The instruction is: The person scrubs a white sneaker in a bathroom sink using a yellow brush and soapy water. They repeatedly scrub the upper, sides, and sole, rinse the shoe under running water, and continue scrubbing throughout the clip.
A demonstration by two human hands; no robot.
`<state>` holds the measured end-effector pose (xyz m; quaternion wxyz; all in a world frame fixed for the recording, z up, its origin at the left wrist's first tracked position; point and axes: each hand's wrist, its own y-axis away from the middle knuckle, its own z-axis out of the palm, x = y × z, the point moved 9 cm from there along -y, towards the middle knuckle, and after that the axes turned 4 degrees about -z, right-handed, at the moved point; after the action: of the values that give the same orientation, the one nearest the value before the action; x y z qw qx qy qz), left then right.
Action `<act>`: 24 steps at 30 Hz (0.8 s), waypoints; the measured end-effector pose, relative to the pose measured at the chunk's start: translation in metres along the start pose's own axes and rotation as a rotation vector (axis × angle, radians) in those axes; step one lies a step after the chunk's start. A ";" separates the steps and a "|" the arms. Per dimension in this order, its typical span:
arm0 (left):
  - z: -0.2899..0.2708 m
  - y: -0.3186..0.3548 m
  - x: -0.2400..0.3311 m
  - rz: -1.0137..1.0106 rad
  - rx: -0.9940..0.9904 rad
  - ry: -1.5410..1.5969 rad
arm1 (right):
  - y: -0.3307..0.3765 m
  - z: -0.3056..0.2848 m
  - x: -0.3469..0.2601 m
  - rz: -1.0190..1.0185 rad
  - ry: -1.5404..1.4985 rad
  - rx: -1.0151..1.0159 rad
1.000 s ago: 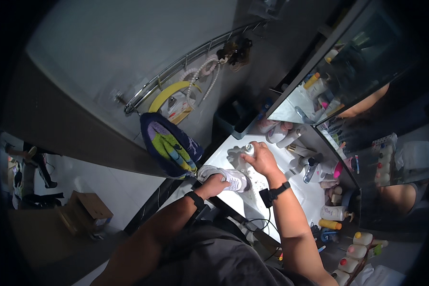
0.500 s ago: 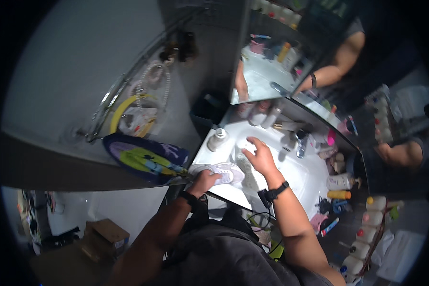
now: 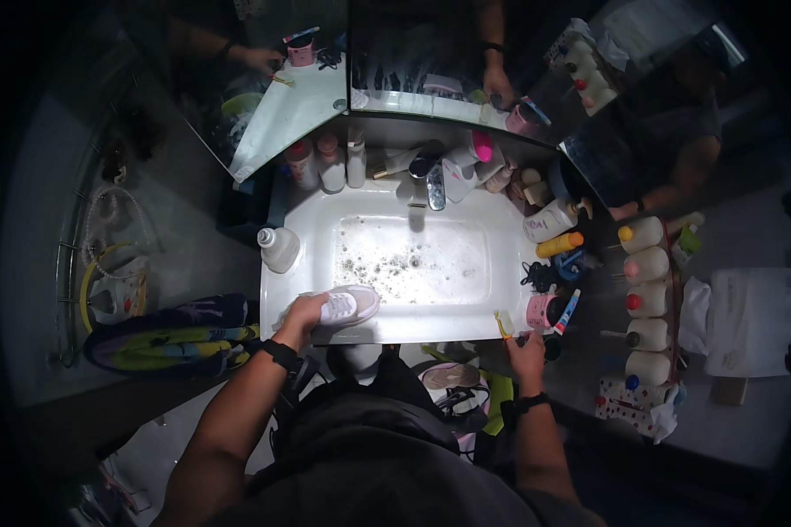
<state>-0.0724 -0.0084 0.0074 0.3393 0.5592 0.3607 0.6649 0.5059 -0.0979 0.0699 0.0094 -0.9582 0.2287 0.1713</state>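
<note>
My left hand (image 3: pixel 301 318) is closed round the heel end of a white sneaker (image 3: pixel 350 306), whose laces and toe point right over the front left of the sink (image 3: pixel 343 334). At the sink's front right corner, my right hand (image 3: pixel 527 353) is closed on a thin yellow item with a pale head, which looks like a small brush (image 3: pixel 503 325). Right beside that hand is a pink cup (image 3: pixel 541 309). A white bottle (image 3: pixel 279 251) stands on the left rim. Dark specks and foam lie across the wet basin bottom.
Several bottles line the back rim beside the faucet (image 3: pixel 435 186). A pump bottle (image 3: pixel 549 221), a yellow tube (image 3: pixel 560 244) and dark cords (image 3: pixel 539 277) crowd the right rim. Several white containers (image 3: pixel 647 263) stand farther right. A dark patterned towel (image 3: pixel 167 338) hangs left.
The view has turned toward the sink's middle. My right hand has gone from open above the basin to the front right corner and now holds the small brush. The sneaker stays in my left hand.
</note>
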 end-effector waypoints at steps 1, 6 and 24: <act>0.010 0.001 0.000 0.000 -0.029 -0.006 | -0.002 0.015 0.012 0.058 -0.001 -0.048; 0.030 0.004 -0.002 0.041 -0.134 -0.082 | -0.012 0.054 0.030 0.174 -0.048 -0.178; 0.028 -0.018 -0.025 0.285 -0.107 -0.114 | 0.065 0.124 -0.399 -0.673 -0.136 -0.713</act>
<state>-0.0406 -0.0179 -0.0177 0.2907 0.6227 0.2222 0.6916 0.1028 0.0300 0.0895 -0.2494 -0.9091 -0.1675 0.2887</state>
